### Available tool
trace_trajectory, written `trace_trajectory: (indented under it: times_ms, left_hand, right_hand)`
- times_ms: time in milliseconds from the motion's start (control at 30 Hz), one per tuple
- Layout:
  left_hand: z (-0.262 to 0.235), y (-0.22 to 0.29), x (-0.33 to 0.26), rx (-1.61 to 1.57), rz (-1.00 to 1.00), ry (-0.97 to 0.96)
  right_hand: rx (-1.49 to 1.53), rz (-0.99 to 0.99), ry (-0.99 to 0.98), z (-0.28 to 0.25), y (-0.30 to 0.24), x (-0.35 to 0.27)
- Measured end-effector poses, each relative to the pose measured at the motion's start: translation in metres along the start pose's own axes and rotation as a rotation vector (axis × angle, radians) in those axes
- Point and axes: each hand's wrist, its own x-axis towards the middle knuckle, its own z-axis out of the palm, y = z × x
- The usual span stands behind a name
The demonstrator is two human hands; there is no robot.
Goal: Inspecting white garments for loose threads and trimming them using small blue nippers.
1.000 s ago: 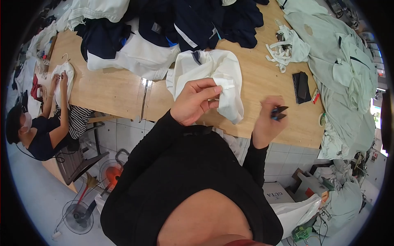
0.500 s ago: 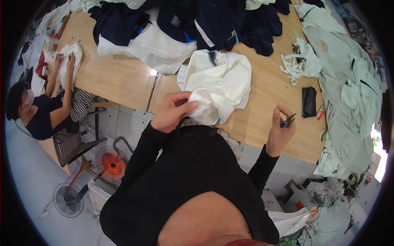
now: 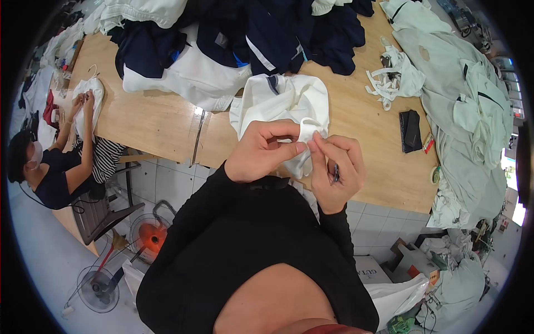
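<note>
A white garment (image 3: 306,94) lies bunched at the table's near edge, a dark navy patch at its far side. My left hand (image 3: 260,151) pinches its raised near edge between thumb and fingers. Close beside it, the fingertips of my right hand (image 3: 340,170) pinch the same folded edge. Small thread snips (image 3: 336,173) are tucked in my right hand, mostly hidden by the fingers. The lower part of the garment is hidden behind both hands.
Navy and white garments (image 3: 222,50) are heaped at the table's far side. White straps (image 3: 395,78), a dark pouch (image 3: 410,131) and pale green cloth (image 3: 445,111) lie rightward. Another person (image 3: 61,161) handles white cloth at left, near a fan (image 3: 150,236).
My right hand, with the snips, has moved left from over the bare table to the garment and now pinches its edge. My left hand has lifted that edge a little rightward.
</note>
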Motion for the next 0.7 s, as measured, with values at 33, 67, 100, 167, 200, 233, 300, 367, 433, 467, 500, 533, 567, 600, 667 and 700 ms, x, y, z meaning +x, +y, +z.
trace_trajectory:
  times_ms: [33,67,100,167,200,233,300,367,433,467,500,533,567,600,667,700]
  left_hand:
    - [0.000,-0.004,-0.001,0.002,0.015,0.019]
    - [0.000,-0.006,-0.002,0.003,0.029,0.038]
    - [0.000,-0.006,-0.003,0.001,0.031,0.039]
    - [-0.001,-0.006,-0.004,-0.068,0.006,0.076]
    - [-0.002,-0.007,-0.005,-0.069,0.007,0.077]
    - [-0.003,-0.010,-0.005,-0.060,0.006,0.085]
    - [-0.004,-0.011,-0.004,-0.051,0.001,0.090]
    - [-0.003,-0.013,-0.003,-0.055,0.002,0.089]
    - [-0.004,-0.016,-0.003,-0.047,0.009,0.078]
    - [-0.004,-0.017,-0.003,-0.038,0.020,0.072]
    - [-0.005,-0.017,-0.004,-0.040,0.020,0.077]
    - [-0.005,-0.017,-0.005,-0.067,0.014,0.111]
    - [-0.006,-0.018,-0.005,-0.093,0.008,0.145]
    - [-0.007,-0.017,-0.006,-0.096,0.004,0.148]
    - [-0.008,-0.015,-0.005,-0.120,-0.005,0.175]
    - [-0.009,-0.016,-0.004,-0.121,-0.006,0.177]
  right_hand:
    - [-0.025,-0.001,0.013,0.001,0.001,0.000]
    - [-0.050,-0.002,0.026,0.001,0.002,0.000]
    - [-0.051,-0.004,0.024,-0.001,0.005,0.000]
    - [0.112,0.200,0.076,-0.011,0.014,0.000]
    - [0.330,0.332,0.167,-0.012,0.021,-0.003]
    - [0.330,0.332,0.166,-0.013,0.024,-0.006]
    - [0.285,0.276,0.153,-0.014,0.021,-0.005]
    - [0.128,0.123,0.060,-0.008,0.007,0.005]
    - [-0.033,0.153,-0.065,0.003,-0.013,0.009]
    - [-0.062,0.061,-0.006,0.009,-0.001,0.004]
    - [-0.061,0.062,-0.011,0.008,0.005,0.003]
    - [0.028,0.149,0.020,0.002,0.012,0.004]
    - [0.117,0.236,0.051,-0.005,0.018,0.005]
    - [0.203,0.444,0.079,-0.016,0.021,0.001]
    - [0.213,0.452,0.068,-0.027,0.037,-0.006]
    - [0.222,0.460,0.062,-0.027,0.034,-0.003]
